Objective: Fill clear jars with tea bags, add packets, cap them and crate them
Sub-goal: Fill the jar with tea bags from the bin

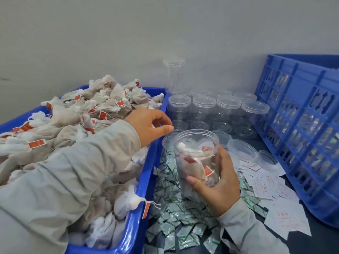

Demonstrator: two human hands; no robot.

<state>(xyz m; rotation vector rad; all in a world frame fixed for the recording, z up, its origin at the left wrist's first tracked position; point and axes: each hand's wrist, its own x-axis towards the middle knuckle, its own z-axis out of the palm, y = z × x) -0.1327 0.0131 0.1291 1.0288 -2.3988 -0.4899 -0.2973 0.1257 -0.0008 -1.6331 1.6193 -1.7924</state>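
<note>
My right hand (219,182) grips a clear jar (197,158), open at the top and partly filled with tea bags that carry red tags. It stands tilted over a heap of green-and-white packets (172,213). My left hand (149,123) hovers just above and left of the jar's mouth, over the rim of a blue bin (145,182), fingers loosely apart and holding nothing. The bin is heaped with cloth tea bags (88,114). Loose clear lids (242,150) lie to the right of the jar.
Rows of capped empty clear jars (203,110) stand behind, one stacked taller by the wall. A large blue crate (300,136) fills the right side, with filled jars showing through its wall. White paper slips (264,184) are scattered on the dark tabletop.
</note>
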